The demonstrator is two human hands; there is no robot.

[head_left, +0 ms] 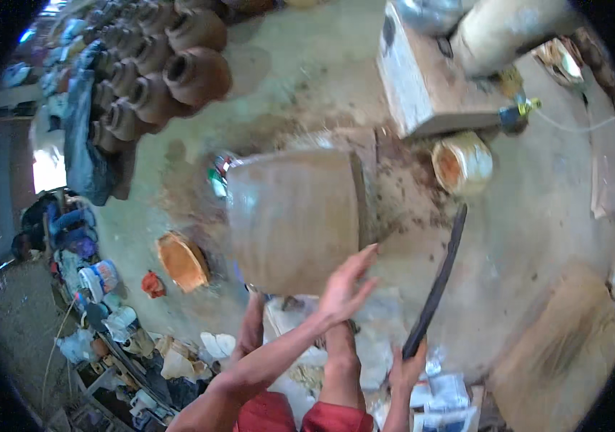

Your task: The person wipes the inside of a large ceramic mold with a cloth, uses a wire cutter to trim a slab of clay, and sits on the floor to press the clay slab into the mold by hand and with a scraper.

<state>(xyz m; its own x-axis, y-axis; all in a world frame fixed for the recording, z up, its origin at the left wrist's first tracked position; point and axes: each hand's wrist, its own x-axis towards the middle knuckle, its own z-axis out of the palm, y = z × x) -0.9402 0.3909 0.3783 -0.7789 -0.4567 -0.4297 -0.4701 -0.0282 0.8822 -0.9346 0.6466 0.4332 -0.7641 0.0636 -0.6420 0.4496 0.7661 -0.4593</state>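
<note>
A large, squarish brown block (293, 219) with a smooth, damp-looking top sits on the floor in front of my legs. My left hand (347, 288) hovers over or beside its near right corner, fingers stretched out and holding nothing; whether it touches the block I cannot tell. Lower right, my right hand (407, 371) is closed around the bottom end of a long, dark stick (436, 288). The stick slants up and away, its far tip close to a whitish bucket (474, 164) with orange-brown contents.
Several round clay pots (198, 75) stand together at the far left. An orange-brown basin (181, 261) and a red cloth (153, 285) lie left of the block. A pale box-shaped stand (430, 86) is at the far right. A brown sheet (556, 353) lies at the near right.
</note>
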